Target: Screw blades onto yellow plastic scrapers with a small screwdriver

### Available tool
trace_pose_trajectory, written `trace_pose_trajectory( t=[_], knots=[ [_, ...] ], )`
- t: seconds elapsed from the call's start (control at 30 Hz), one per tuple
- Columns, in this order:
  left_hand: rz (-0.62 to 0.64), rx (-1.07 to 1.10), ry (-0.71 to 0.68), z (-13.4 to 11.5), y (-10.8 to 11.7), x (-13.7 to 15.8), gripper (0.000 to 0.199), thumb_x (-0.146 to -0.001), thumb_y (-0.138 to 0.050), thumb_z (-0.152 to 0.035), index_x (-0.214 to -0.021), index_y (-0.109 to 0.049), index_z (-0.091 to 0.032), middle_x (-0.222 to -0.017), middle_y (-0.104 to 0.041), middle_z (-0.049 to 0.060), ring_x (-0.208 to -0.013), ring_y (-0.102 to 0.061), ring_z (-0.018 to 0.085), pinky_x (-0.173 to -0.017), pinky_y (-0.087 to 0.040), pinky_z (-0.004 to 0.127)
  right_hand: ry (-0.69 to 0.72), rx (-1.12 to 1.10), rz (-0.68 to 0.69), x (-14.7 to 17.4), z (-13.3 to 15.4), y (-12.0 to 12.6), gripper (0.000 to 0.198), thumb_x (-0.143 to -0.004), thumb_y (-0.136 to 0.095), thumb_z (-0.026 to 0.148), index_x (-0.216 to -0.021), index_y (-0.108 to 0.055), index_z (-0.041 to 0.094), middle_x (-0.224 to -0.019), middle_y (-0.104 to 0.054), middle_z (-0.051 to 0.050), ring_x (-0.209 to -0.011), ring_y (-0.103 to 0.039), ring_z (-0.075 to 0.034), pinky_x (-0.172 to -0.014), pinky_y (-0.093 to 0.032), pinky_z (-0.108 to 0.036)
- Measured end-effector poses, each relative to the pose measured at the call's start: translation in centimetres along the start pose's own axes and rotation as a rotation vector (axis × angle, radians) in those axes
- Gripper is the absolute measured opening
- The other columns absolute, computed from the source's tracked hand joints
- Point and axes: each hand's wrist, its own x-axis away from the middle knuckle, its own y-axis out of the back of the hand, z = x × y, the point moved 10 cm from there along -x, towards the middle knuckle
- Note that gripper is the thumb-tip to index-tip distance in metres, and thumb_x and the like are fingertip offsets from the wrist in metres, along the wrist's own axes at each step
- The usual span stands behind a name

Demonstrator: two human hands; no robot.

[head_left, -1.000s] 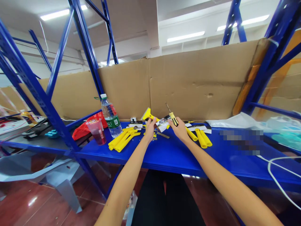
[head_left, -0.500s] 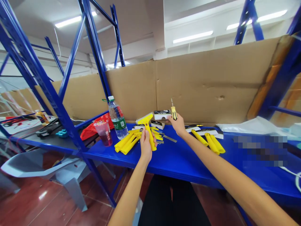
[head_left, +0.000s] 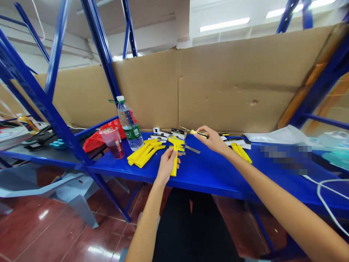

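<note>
My left hand (head_left: pixel 167 162) is closed round the handle of a yellow scraper (head_left: pixel 175 160), its wide head pointing away from me. In my right hand (head_left: pixel 212 139) is a screwdriver (head_left: pixel 195 132) with a yellow and black handle, its thin shaft pointing left above the scraper's head. Just left of my left hand lie several yellow scrapers (head_left: pixel 144 153) in a pile. A flat metal blade (head_left: pixel 192 149) rests on the table beyond the scraper. Small black and white boxes (head_left: pixel 178 133) stand behind it.
A water bottle (head_left: pixel 131 127) and a plastic cup of red liquid (head_left: pixel 114 142) stand on the blue table (head_left: pixel 215 178) at the left. More yellow handles (head_left: pixel 241 153) lie at the right, near a white plastic bag (head_left: pixel 278 135). A cardboard wall (head_left: pixel 218 87) closes the back.
The screwdriver has swung from upright to nearly level, pointing left. The black and white box is out of my right hand. The scraper has turned upright in my left hand. The view has tilted down.
</note>
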Motion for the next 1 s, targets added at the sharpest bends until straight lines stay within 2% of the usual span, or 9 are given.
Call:
trace_pose_trajectory(
  t=[0.07, 0.17, 0.27, 0.43, 0.67, 0.83, 1.0],
  knots=[
    [-0.005, -0.006, -0.011, 0.0, 0.0, 0.2, 0.049, -0.085, -0.086, -0.051, -0.115, -0.067, -0.018, -0.094, -0.071, 0.005, -0.058, -0.061, 0.011, -0.043, -0.047, 0.021, 0.057, 0.074, 0.064, 1.1, 2.1, 1.7, 0.043, -0.098, -0.069, 0.066, -0.106, -0.078, 0.025, -0.102, -0.081, -0.005, -0.084, -0.069, -0.023, -0.078, -0.048, -0.035],
    [-0.016, -0.035, -0.029, -0.2, 0.0, 0.4, 0.051, -0.087, -0.086, -0.049, -0.123, -0.067, -0.018, -0.092, -0.069, 0.003, -0.057, -0.058, 0.01, -0.042, -0.046, 0.021, 0.041, 0.143, 0.167, 1.9, 3.9, 2.3, 0.041, -0.099, -0.068, 0.063, -0.099, -0.084, 0.026, -0.096, -0.083, -0.004, -0.07, -0.065, -0.02, -0.068, -0.044, -0.034],
    [-0.027, -0.066, -0.039, -0.4, 0.1, 0.5, 0.059, -0.083, -0.091, -0.046, -0.13, -0.067, -0.018, -0.087, -0.066, 0.0, -0.055, -0.055, 0.008, -0.042, -0.044, 0.021, 0.04, 0.175, 0.192, 1.8, 4.9, 2.2, 0.04, -0.098, -0.068, 0.062, -0.098, -0.086, 0.025, -0.087, -0.082, -0.003, -0.06, -0.06, -0.018, -0.063, -0.041, -0.034],
    [-0.02, -0.061, -0.047, -0.5, 0.1, 0.6, 0.063, -0.079, -0.094, -0.042, -0.13, -0.068, -0.018, -0.082, -0.063, -0.003, -0.054, -0.053, 0.008, -0.042, -0.044, 0.021, 0.066, 0.177, 0.177, 1.2, 5.4, 1.9, 0.039, -0.098, -0.068, 0.06, -0.095, -0.086, 0.025, -0.086, -0.081, -0.004, -0.064, -0.063, -0.02, -0.066, -0.042, -0.035],
    [-0.016, -0.05, -0.041, -0.4, 0.0, 0.6, 0.064, -0.079, -0.094, -0.037, -0.134, -0.068, -0.018, -0.082, -0.065, -0.002, -0.055, -0.054, 0.008, -0.042, -0.042, 0.021, 0.07, 0.212, 0.204, 0.7, 5.4, 1.4, 0.043, -0.098, -0.067, 0.065, -0.097, -0.086, 0.027, -0.076, -0.077, -0.002, -0.055, -0.05, -0.017, -0.062, -0.039, -0.035],
    [-0.013, -0.069, -0.045, -0.2, 0.1, 0.5, 0.064, -0.081, -0.092, -0.038, -0.135, -0.066, -0.017, -0.083, -0.064, -0.002, -0.054, -0.054, 0.008, -0.041, -0.043, 0.021, 0.121, 0.213, 0.232, 0.0, 6.0, 1.1, 0.035, -0.099, -0.068, 0.057, -0.099, -0.086, 0.027, -0.101, -0.085, -0.004, -0.071, -0.068, -0.022, -0.07, -0.046, -0.037],
    [-0.006, -0.077, -0.063, -0.2, 0.2, 0.5, 0.057, -0.085, -0.089, -0.04, -0.133, -0.067, -0.018, -0.084, -0.063, -0.002, -0.054, -0.055, 0.008, -0.042, -0.044, 0.021, 0.156, 0.209, 0.236, -0.3, 6.4, 1.1, 0.03, -0.099, -0.069, 0.052, -0.098, -0.086, 0.027, -0.103, -0.086, -0.006, -0.088, -0.077, -0.029, -0.079, -0.05, -0.04]
  ],
)
